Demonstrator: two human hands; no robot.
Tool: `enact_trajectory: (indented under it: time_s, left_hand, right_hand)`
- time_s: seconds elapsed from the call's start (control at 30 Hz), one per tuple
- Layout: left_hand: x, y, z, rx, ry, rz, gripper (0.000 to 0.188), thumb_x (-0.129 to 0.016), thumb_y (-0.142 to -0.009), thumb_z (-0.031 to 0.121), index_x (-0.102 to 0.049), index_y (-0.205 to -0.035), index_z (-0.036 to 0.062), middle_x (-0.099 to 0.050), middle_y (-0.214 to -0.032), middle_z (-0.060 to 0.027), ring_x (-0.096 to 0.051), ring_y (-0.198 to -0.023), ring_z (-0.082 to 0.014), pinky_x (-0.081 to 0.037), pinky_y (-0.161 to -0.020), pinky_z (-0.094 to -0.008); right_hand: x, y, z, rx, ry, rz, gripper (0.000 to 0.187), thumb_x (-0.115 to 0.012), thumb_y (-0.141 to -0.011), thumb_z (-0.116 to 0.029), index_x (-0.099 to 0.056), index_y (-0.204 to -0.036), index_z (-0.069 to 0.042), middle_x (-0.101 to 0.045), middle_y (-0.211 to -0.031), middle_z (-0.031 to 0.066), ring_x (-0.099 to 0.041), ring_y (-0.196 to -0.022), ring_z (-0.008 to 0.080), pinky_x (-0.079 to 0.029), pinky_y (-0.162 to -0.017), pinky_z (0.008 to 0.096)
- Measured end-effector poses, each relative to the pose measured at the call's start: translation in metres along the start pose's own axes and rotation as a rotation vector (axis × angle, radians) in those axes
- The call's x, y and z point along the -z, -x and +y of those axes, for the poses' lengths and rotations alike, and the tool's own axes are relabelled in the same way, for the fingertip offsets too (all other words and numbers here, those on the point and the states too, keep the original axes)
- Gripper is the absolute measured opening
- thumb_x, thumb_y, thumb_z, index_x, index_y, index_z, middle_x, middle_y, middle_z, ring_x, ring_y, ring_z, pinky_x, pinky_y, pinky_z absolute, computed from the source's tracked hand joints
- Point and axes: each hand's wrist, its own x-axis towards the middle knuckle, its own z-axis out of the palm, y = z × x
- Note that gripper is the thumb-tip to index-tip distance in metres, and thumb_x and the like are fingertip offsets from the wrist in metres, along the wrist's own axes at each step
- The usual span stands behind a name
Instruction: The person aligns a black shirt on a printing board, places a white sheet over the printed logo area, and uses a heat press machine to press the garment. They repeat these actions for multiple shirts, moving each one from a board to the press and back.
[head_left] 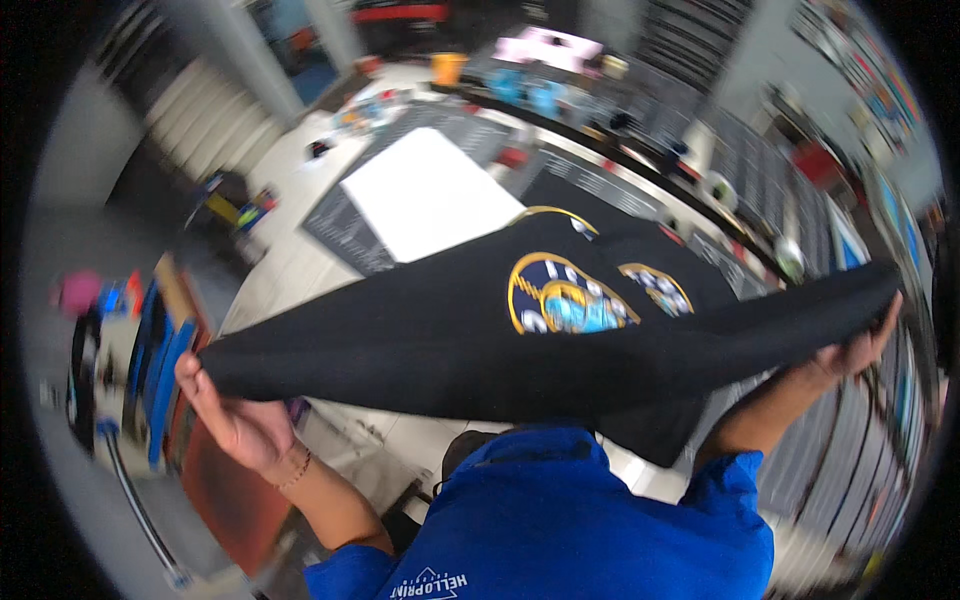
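A black cloth (pixel 430 350) is stretched wide across my front, one end in each hand. Whether it is a garment I cannot tell. Round emblems (pixel 570 295) in navy, gold and light blue are printed on it. My left hand (pixel 240 420) grips the left end, its thumb and fingers at the cloth's tip. At the far right, my right hand (pixel 860 345) is closed on the other end, partly hidden behind the cloth. Beyond the cloth, a white sheet (pixel 430 195) lies on a dark grey cutting mat (pixel 340 225).
The white worktable (pixel 275 275) runs away from me, with small items along its back. An orange cup (pixel 449 68) and a pink sheet (pixel 548 48) are at the far side. Blue-edged frames (pixel 165 375) stand at my left. Stacked dark racks (pixel 830 450) rise on the right.
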Motion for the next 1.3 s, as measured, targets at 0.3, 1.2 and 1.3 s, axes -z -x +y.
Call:
enact_trajectory:
  time_s: [0.3,1.2,1.3]
  left_hand:
    - [0.064,0.173,0.253,-0.965,-0.868,0.807,0.025,-0.046,-0.100,0.012,-0.054,-0.121,0.0031,-0.061,-0.116,-0.0069,-0.063,-0.104,-0.0154,-0.053,-0.093,-0.0328]
    - [0.097,0.131,0.266,-1.181,-1.945,1.812,0.038,-0.055,-0.096,0.013,-0.051,-0.130,-0.0037,-0.054,-0.126,-0.0128,-0.050,-0.120,-0.0210,-0.033,-0.110,-0.0370]
    - [0.078,0.176,0.184,-0.614,-1.722,2.143,0.028,-0.065,-0.082,0.022,-0.050,-0.101,0.0076,-0.040,-0.094,-0.0001,-0.036,-0.085,-0.0102,-0.029,-0.082,-0.0226]
  right_hand:
    - [-0.283,-0.120,0.317,-0.468,-0.827,-0.284,0.042,-0.045,-0.100,-0.014,-0.047,-0.136,0.006,-0.056,-0.132,0.0221,-0.057,-0.120,0.0307,-0.046,-0.104,0.0437]
    - [-1.069,-0.007,0.458,-1.083,-1.570,-1.074,0.035,-0.051,-0.100,-0.021,-0.056,-0.124,0.005,-0.058,-0.132,0.0167,-0.053,-0.124,0.0259,-0.034,-0.111,0.0402]
    - [-1.017,0.032,0.530,-1.153,-1.269,-1.055,0.036,-0.057,-0.097,-0.019,-0.054,-0.127,0.000,-0.060,-0.126,0.0126,-0.056,-0.116,0.0223,-0.040,-0.104,0.0390]
